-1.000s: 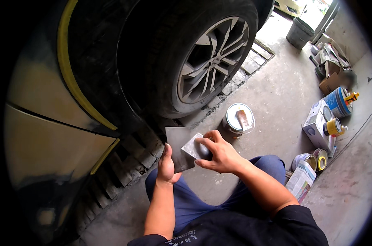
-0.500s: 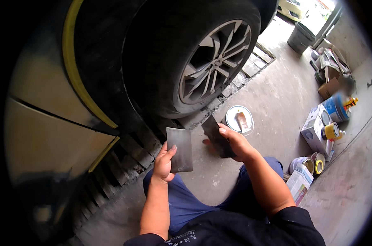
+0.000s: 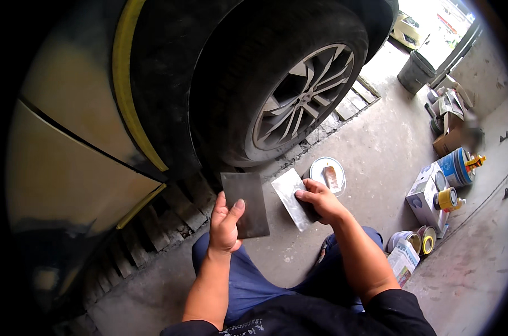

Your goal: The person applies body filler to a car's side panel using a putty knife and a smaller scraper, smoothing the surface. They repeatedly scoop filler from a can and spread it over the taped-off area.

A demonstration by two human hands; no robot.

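My left hand grips a dark grey, thin rectangular metal filler spreader, thumb on its face and fingers behind. A second spreader, bright with reflected light, is in my right hand, the thumb pressed on its upper face. The two plates are held side by side above my knees, a narrow gap between them. Just beyond my right hand, a round can with a white lid stands on the floor. On that lid lies a brush-like tool with a brownish part.
A car wheel stands ahead. At left, the car's sanded body panel has yellow masking tape along its edge. Paint cans, a white box and a blue bucket line the right wall. A dark bin is farther off.
The right spreader has tilted from dark and steep to face up, catching light. The left spreader looks darker now. The head view has shifted slightly.
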